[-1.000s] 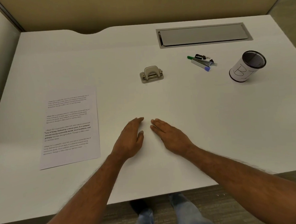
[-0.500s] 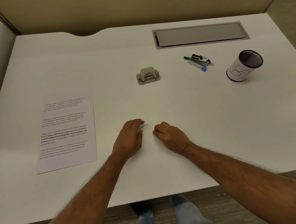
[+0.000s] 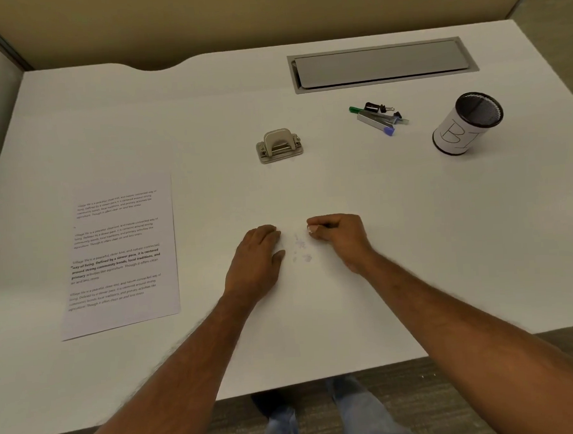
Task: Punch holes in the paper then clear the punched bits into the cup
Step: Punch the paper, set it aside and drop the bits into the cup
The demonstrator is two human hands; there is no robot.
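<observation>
White tabletop [image 3: 343,194] carries everything; I'll place things rel. to the hole punch [image 3: 279,146], which sits mid-tabletop. Biggest item on it: the grey recessed cover plate [image 3: 381,64], behind the punch & to its right. Next the printed paper [image 3: 119,255], lying flat, nearer me than the punch & well to its left. Cup [image 3: 467,122], black mesh w/ a white wrap, stands upright far right of the punch. Small heap of pens and clips [image 3: 378,117] lies between punch & cup. My left hand [image 3: 257,261] rests palm-down on the tabletop, nearer me than the punch, fingers loose, gripping nothing. My right hand [image 3: 341,239] is just beside it, fingers curled in tight; can't tell if anything's pinched. Punched bits [image 3: 301,249], faint specks, lie on the tabletop between both hands.
</observation>
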